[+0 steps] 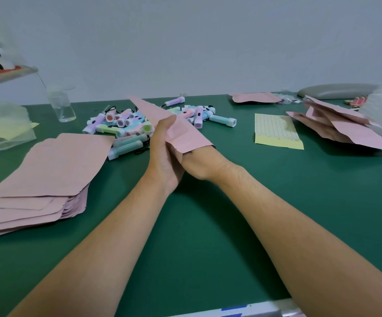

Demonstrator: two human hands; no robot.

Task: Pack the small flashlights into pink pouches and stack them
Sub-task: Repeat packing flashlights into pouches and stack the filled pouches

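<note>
Pink pouch [180, 131]: held above the green table [208, 225] in the middle, its mouth towards the person and its far corner slanting up and to the left.
Left hand [164, 152]: grips the pouch's left edge near the mouth, with the thumb lying on top.
Right hand [199, 163]: pushed into the pouch mouth. The fingers are hidden inside, so I cannot tell how they lie or whether they hold anything.
Flashlights [139, 124]: a loose pastel pile on the table just behind the held pouch.
Stack of flat pink pouches [48, 175]: on the left, apart from the hands.
Heap of pink pouches [340, 126]: far right.
Yellow dotted pouch [276, 131]: flat, between the hands and the heap.
Clear jar [62, 104]: upright, left of the flashlights.
</note>
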